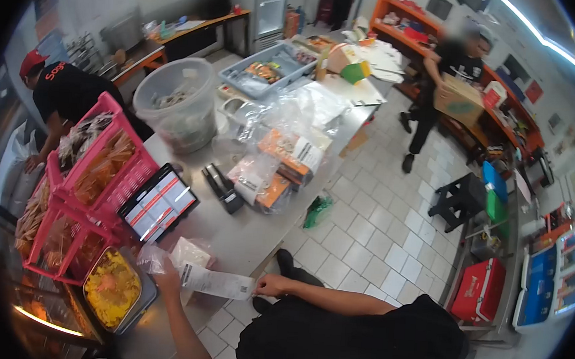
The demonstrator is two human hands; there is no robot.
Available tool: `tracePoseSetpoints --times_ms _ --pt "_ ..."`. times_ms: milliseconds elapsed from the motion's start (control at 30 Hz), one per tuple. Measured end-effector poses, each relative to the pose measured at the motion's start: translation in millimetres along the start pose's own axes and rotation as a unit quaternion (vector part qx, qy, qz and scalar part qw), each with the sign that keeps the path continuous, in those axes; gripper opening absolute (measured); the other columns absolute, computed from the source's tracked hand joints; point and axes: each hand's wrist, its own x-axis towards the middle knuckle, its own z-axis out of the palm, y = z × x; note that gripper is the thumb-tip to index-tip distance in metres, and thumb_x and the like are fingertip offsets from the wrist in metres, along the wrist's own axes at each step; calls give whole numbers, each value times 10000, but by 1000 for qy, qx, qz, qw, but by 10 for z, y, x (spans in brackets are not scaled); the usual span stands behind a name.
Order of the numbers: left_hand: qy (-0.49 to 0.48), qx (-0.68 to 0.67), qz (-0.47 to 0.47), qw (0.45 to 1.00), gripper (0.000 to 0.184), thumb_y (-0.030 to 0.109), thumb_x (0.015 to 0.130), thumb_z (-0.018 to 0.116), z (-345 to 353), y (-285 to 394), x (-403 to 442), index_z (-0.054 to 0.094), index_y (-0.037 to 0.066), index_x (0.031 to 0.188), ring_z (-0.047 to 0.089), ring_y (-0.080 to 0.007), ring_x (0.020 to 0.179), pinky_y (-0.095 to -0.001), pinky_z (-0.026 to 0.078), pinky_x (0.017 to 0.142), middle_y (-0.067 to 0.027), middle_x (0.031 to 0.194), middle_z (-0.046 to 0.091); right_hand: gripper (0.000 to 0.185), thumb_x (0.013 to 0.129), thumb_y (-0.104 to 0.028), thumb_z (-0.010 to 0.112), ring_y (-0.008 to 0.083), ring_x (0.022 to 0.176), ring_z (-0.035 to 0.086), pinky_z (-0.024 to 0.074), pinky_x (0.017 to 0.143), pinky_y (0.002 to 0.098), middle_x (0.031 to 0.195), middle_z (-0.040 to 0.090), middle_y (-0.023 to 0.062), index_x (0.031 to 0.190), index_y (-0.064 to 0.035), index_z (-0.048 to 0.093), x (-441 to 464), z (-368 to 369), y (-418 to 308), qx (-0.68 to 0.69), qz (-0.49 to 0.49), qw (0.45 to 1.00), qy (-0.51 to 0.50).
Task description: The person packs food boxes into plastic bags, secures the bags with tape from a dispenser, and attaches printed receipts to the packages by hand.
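Observation:
My right hand [272,286] pinches the right end of a long white printed receipt [217,282], stretched level in front of me. At the receipt's other end, my left hand [167,278] is closed on a crumpled clear plastic bag [153,259]; its fingertips are partly hidden. Just beyond the receipt lies a white package in clear plastic [191,253] on the steel counter [227,232]. A tablet [160,203] with a lit red and white screen leans against the pink crates, close to my left hand.
Pink crates [112,160] of bagged food and a tray of yellow food [113,282] stand at left. Bagged orders [282,159], a black stapler-like device [222,188] and a clear bucket [176,105] are farther along. One person carries a cardboard box [462,99]; another bends at left.

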Motion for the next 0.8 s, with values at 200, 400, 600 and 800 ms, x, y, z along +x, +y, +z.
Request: tracePoseSetpoints --times_ms 200,400,600,800 --pt "-5 -28 -214 976 271 229 939 600 -218 850 -228 658 -20 1030 641 -196 877 -309 488 772 -73 940 676 223 923 -260 614 289 744 626 492 683 390 808 639 146 967 -43 635 98 -336 -301 -4 -218 975 31" --pt "-246 -139 -308 908 255 250 893 657 139 1557 -391 668 33 1026 598 -105 835 -275 471 715 -12 935 658 247 825 -182 679 312 877 607 495 722 396 939 589 108 1028 -66 598 328 -962 -1070 -62 -480 875 -27" --pt "-169 -74 -342 921 346 314 863 702 491 1759 -285 668 17 1037 610 -132 827 -282 486 702 -42 933 658 268 775 -193 711 329 901 621 511 762 413 1001 598 93 1005 -84 629 513 -1486 -1267 -99 -514 838 -156" --pt "-142 -69 -367 917 405 335 862 714 737 1830 -194 676 -2 1082 623 -131 847 -289 498 731 -60 974 672 293 786 -203 714 319 900 632 513 763 408 997 612 104 1032 -64 637 787 -1616 -1158 -78 -513 839 -166"
